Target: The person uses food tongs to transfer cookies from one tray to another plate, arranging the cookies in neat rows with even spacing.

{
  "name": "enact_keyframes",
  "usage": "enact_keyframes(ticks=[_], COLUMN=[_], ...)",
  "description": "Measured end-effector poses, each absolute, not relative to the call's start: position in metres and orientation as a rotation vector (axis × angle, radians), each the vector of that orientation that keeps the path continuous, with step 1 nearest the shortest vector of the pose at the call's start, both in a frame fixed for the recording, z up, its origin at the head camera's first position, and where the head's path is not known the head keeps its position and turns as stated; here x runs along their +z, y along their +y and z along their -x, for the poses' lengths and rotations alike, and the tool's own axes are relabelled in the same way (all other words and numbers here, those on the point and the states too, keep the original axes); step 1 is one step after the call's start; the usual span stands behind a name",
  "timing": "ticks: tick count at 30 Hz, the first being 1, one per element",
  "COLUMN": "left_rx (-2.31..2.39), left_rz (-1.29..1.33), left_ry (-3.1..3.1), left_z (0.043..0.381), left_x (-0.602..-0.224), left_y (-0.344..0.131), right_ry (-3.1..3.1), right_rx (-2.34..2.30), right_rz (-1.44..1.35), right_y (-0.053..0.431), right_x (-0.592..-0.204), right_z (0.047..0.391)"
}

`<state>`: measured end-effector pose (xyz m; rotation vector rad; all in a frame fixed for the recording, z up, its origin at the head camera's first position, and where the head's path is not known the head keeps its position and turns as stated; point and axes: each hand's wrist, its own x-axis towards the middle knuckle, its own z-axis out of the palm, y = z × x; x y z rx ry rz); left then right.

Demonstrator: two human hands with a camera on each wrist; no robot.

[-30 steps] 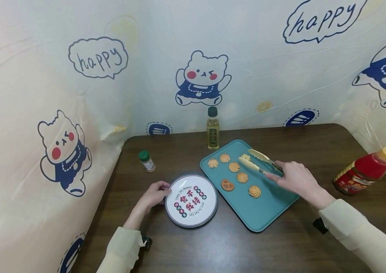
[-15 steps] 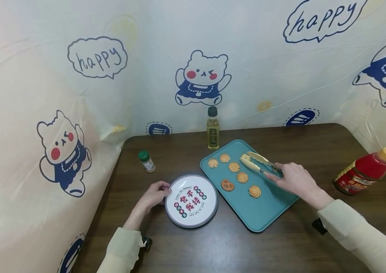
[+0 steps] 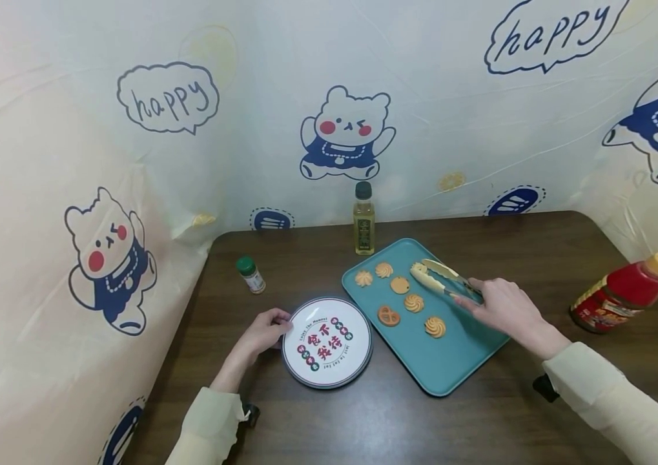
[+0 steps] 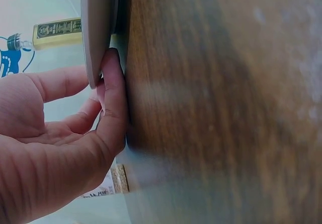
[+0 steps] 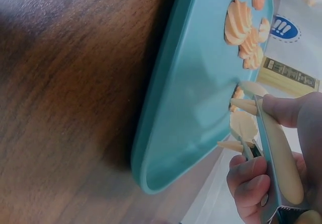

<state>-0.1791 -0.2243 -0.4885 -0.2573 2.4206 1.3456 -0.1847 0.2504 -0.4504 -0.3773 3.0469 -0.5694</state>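
Note:
My left hand (image 3: 263, 330) pinches the left rim of a round white plate (image 3: 327, 374) printed with red characters and small red and green circles. In the left wrist view the plate's edge (image 4: 94, 32) runs between thumb and fingers, with a darker layer beneath it. My right hand (image 3: 503, 303) grips food tongs (image 3: 449, 270) with pale yellow tips, held over the teal tray (image 3: 451, 368). Those tips stand around a small cookie (image 3: 418, 267) near the tray's far edge, which they partly hide. The right wrist view shows the tongs (image 5: 279, 153) from the side.
Swirl cookies (image 3: 435, 327), a pretzel-shaped biscuit (image 3: 389, 316) and a round biscuit (image 3: 400, 285) lie on the tray. An oil bottle (image 3: 364, 226) stands behind it. A green-capped jar (image 3: 251, 276) is at the left, and a red sauce bottle (image 3: 619, 294) at the right.
The tongs' tips have drawn closer together around the cookie, and the right hand has shifted very slightly. The left hand and plate have stayed put.

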Motion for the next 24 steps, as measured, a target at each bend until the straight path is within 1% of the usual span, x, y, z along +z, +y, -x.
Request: enact_keyframes(ticks=[12, 24], left_rx=[1.372, 1.363], left_rz=[0.256, 0.250], left_ry=[2.402, 2.412], left_z=[0.180, 0.180], left_x=[-0.489, -0.489], left_y=[-0.226, -0.226], right_ry=[3.107, 3.125], right_rx=[-0.606, -0.668], right_rz=[0.433, 0.632], right_y=[0.240, 0.195], right_x=[-0.441, -0.430], right_z=[0.183, 0.180])
